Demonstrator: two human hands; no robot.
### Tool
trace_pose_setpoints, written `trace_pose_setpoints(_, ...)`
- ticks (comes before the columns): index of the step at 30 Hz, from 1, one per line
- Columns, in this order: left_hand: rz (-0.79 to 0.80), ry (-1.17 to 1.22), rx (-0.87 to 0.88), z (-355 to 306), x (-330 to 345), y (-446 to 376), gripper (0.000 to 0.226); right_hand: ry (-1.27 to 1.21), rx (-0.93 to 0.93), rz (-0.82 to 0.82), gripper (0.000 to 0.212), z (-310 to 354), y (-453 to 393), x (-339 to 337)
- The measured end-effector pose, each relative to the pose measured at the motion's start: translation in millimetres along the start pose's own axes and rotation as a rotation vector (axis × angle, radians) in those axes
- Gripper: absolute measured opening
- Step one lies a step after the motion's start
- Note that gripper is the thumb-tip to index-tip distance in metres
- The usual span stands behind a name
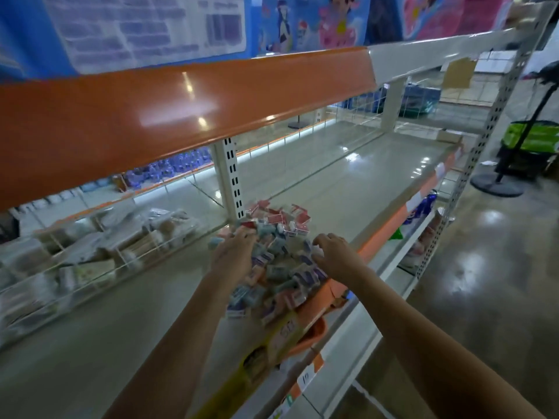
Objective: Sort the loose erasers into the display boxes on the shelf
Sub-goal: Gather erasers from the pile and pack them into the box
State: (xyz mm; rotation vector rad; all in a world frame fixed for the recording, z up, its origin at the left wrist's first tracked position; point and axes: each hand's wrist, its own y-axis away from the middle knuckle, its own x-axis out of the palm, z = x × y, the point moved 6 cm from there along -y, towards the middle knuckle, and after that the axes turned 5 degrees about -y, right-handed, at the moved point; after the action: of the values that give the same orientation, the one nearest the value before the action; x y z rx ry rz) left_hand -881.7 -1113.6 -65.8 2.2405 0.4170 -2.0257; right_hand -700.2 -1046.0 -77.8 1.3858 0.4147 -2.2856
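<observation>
Both hands' (234, 252) (335, 252) curled grip on loose erasers (281, 267)

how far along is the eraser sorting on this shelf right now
Barely begun. Done: nothing visibly sorted; no eraser display box can be made out in this blurred view. In hand: the left hand and right hand are both down on the loose eraser pile at the shelf front edge. Left: essentially the whole heap, red packs at the back, blue and purple ones nearer.

Left hand (234, 252) fingers hidden among blurred erasers (281, 267)
</observation>
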Motion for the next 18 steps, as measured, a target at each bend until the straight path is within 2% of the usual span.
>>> trace_pose_setpoints(3,0.058,0.015,-0.041,5.2,11.2,-13.0,0.066,0.02,0.002,0.061,0.034,-6.5,-21.7,8.2)
trace_pose_setpoints(7,0.04,-0.088,-0.053,8.2,16.4,-24.0,0.066,0.001,-0.001,0.074,0.041,-13.7,-47.0,11.9)
trace_pose_setpoints(10,0.048,-0.15,-0.056,0.7,14.1,-26.8,0.066,0.034,-0.069,0.127,0.04,-17.3,-60.4,15.0)
trace_pose_setpoints(13,0.13,-0.169,-0.073,-4.6,17.1,-27.0,0.068,0.018,-0.16,0.149,0.041,-23.4,-69.2,12.5)
trace_pose_setpoints(16,0.16,-0.221,-0.098,-5.7,21.1,-23.8,0.062,-0.04,-0.255,0.129,0.032,-29.1,-74.1,7.0)
trace_pose_setpoints(18,0.168,-0.182,-0.174,-6.0,19.4,-17.6,0.053,-0.062,-0.313,0.093,0.025,-30.8,-76.3,0.6)
